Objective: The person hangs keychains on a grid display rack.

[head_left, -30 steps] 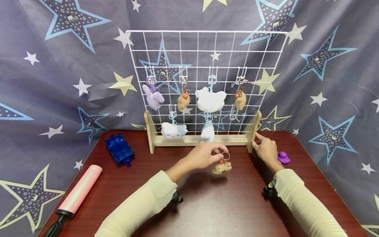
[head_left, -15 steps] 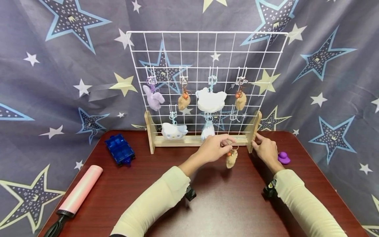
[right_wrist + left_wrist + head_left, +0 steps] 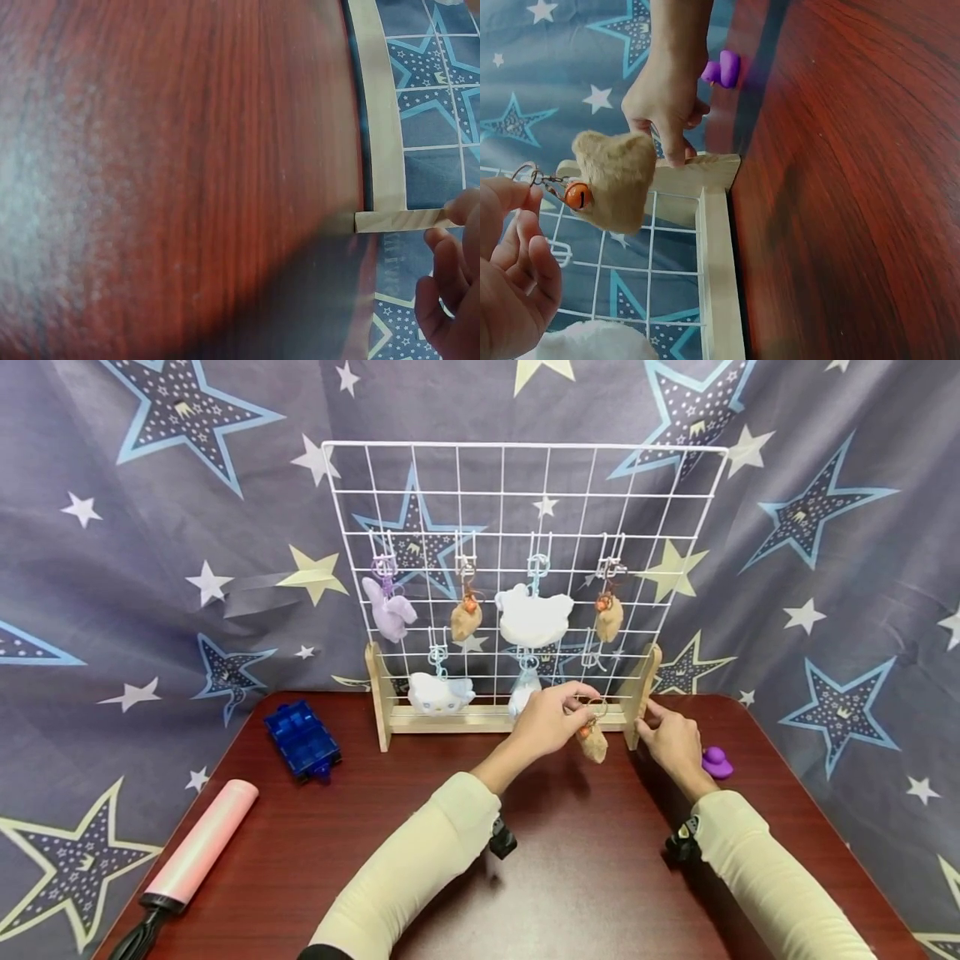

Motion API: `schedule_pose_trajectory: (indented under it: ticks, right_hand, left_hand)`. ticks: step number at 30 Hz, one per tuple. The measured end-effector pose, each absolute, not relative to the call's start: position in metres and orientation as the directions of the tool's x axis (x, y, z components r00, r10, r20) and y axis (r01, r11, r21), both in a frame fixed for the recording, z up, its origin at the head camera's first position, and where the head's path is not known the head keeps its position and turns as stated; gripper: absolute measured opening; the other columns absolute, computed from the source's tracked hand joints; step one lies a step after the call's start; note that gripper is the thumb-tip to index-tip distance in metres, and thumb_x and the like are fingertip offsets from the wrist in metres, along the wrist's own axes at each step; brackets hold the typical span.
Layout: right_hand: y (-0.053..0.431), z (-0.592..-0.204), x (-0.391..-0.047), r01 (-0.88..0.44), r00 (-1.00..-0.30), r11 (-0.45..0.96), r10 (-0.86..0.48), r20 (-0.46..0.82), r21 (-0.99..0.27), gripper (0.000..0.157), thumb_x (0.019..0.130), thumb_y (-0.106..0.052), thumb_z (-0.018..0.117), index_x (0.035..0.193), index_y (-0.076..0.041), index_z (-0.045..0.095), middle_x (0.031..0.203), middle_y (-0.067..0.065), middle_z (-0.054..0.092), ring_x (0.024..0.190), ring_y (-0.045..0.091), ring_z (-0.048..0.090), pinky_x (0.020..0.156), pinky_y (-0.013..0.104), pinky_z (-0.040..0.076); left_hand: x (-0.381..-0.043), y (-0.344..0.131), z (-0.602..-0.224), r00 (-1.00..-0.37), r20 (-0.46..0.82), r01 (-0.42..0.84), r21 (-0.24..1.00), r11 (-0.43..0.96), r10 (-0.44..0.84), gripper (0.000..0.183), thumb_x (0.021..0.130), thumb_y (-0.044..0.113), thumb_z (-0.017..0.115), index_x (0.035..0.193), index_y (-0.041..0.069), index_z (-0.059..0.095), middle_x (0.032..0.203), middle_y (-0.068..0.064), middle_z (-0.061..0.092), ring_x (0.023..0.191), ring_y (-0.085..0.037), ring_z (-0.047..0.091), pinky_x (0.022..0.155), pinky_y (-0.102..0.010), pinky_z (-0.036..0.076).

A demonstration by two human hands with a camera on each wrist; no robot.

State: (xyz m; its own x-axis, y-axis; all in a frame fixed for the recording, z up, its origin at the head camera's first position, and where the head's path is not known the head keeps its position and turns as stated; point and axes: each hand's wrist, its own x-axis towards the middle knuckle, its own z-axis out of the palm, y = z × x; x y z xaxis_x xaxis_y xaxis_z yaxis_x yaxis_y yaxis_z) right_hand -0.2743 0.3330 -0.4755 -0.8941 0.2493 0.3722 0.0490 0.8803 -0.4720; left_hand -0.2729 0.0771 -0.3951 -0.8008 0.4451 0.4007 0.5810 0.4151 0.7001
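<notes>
My left hand (image 3: 547, 722) pinches the metal ring of a tan plush keychain (image 3: 594, 747). In the left wrist view the plush (image 3: 619, 180) dangles from the ring with an orange bell (image 3: 577, 196) beside it. It hangs in front of the lower right of a white wire grid rack, below a bare white hook (image 3: 594, 655). My right hand (image 3: 672, 745) grips the right wooden upright (image 3: 642, 692) of that rack, thumb and fingers on either side, as the right wrist view shows of the wooden end piece (image 3: 405, 220).
Other plush keychains hang from the grid: a purple one (image 3: 390, 610), a white one (image 3: 534, 617), a white-and-blue one (image 3: 441, 693) and tan ones. A blue plastic case (image 3: 302, 740) and a pink pump (image 3: 202, 843) lie left. A purple duck-like toy (image 3: 717, 762) sits right.
My left hand has moved forward, up and to the right toward the rack, carrying the tan plush keychain, which has turned on its ring. My right hand has stayed on the upright.
</notes>
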Motion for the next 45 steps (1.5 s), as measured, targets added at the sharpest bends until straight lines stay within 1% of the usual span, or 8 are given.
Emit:
schedule_pose_trajectory:
  ticks: [5, 11, 19, 31, 34, 38, 41, 45]
  right_hand:
    - [0.334, -0.476, -0.275, 0.054, -0.893, 0.879, 0.255, 0.37, -0.474, 0.05, 0.09, -0.028, 0.068, 0.14, -0.022, 0.063, 0.098, 0.013, 0.079, 0.101, 0.054, 0.068, 0.079, 0.062, 0.051]
    - [0.333, -0.476, -0.275, 0.061, -0.895, 0.876, 0.26, 0.363, -0.478, 0.05, 0.09, -0.028, 0.068, 0.14, -0.024, 0.063, 0.098, 0.012, 0.079, 0.102, 0.053, 0.068, 0.079, 0.062, 0.051]
    - [0.333, -0.476, -0.275, 0.047, -0.89, 0.882, 0.25, 0.381, -0.469, 0.049, 0.09, -0.028, 0.069, 0.139, -0.023, 0.064, 0.097, 0.014, 0.079, 0.1, 0.054, 0.067, 0.078, 0.062, 0.051]
    - [0.334, -0.477, -0.275, 0.053, -0.889, 0.882, 0.255, 0.38, -0.468, 0.05, 0.089, -0.029, 0.069, 0.138, -0.024, 0.065, 0.099, 0.018, 0.078, 0.1, 0.056, 0.067, 0.08, 0.062, 0.051]
    - [0.332, -0.477, -0.275, 0.063, -0.895, 0.879, 0.259, 0.363, -0.472, 0.05, 0.09, -0.03, 0.068, 0.139, -0.025, 0.064, 0.101, 0.018, 0.078, 0.102, 0.055, 0.066, 0.081, 0.062, 0.051]
    - [0.332, -0.477, -0.275, 0.066, -0.896, 0.879, 0.26, 0.36, -0.472, 0.049, 0.09, -0.03, 0.068, 0.139, -0.025, 0.064, 0.1, 0.017, 0.078, 0.103, 0.055, 0.066, 0.081, 0.062, 0.051]
    - [0.333, -0.476, -0.275, 0.061, -0.893, 0.882, 0.258, 0.369, -0.468, 0.049, 0.09, -0.029, 0.069, 0.138, -0.024, 0.064, 0.1, 0.018, 0.078, 0.102, 0.056, 0.066, 0.082, 0.062, 0.051]
    - [0.333, -0.474, -0.274, 0.063, -0.897, 0.883, 0.255, 0.362, -0.465, 0.049, 0.09, -0.03, 0.068, 0.138, -0.024, 0.064, 0.101, 0.019, 0.077, 0.102, 0.056, 0.066, 0.081, 0.062, 0.051]
  left_hand:
    - [-0.278, 0.088, -0.392, -0.805, 0.422, 0.581, 0.704, 0.408, 0.417, 0.024, 0.094, 0.022, 0.071, 0.117, 0.021, 0.074, 0.096, 0.002, 0.081, 0.074, 0.0, 0.07, 0.064, -0.015, 0.048]
    - [-0.285, 0.098, -0.39, -0.826, 0.433, 0.56, 0.699, 0.445, 0.359, 0.025, 0.093, 0.023, 0.07, 0.118, 0.025, 0.074, 0.094, 0.006, 0.081, 0.073, 0.0, 0.067, 0.063, -0.015, 0.045]
    - [-0.293, 0.105, -0.386, -0.86, 0.404, 0.509, 0.729, 0.458, 0.312, 0.026, 0.095, 0.026, 0.068, 0.119, 0.03, 0.073, 0.087, 0.011, 0.079, 0.058, -0.002, 0.058, 0.054, -0.02, 0.041]
    - [-0.299, 0.11, -0.383, -0.859, 0.436, 0.512, 0.73, 0.452, 0.268, 0.023, 0.094, 0.024, 0.069, 0.115, 0.027, 0.074, 0.089, 0.009, 0.08, 0.061, -0.001, 0.061, 0.057, -0.018, 0.042]
    - [-0.299, 0.11, -0.384, -0.871, 0.424, 0.491, 0.737, 0.464, 0.249, 0.023, 0.093, 0.023, 0.069, 0.115, 0.026, 0.075, 0.088, 0.009, 0.08, 0.066, -0.004, 0.065, 0.059, -0.019, 0.043]
    - [-0.299, 0.11, -0.384, -0.891, 0.374, 0.453, 0.748, 0.485, 0.256, 0.029, 0.093, 0.025, 0.071, 0.122, 0.026, 0.071, 0.093, 0.01, 0.08, 0.087, -0.01, 0.072, 0.071, -0.023, 0.05]
    - [-0.299, 0.11, -0.384, -0.901, 0.336, 0.432, 0.747, 0.506, 0.274, 0.038, 0.093, 0.028, 0.071, 0.13, 0.023, 0.065, 0.101, 0.007, 0.079, 0.103, -0.013, 0.072, 0.083, -0.027, 0.053]
    - [-0.297, 0.109, -0.383, -0.907, 0.322, 0.419, 0.744, 0.52, 0.271, 0.043, 0.092, 0.026, 0.07, 0.133, 0.014, 0.062, 0.108, 0.001, 0.078, 0.11, -0.018, 0.069, 0.092, -0.031, 0.052]
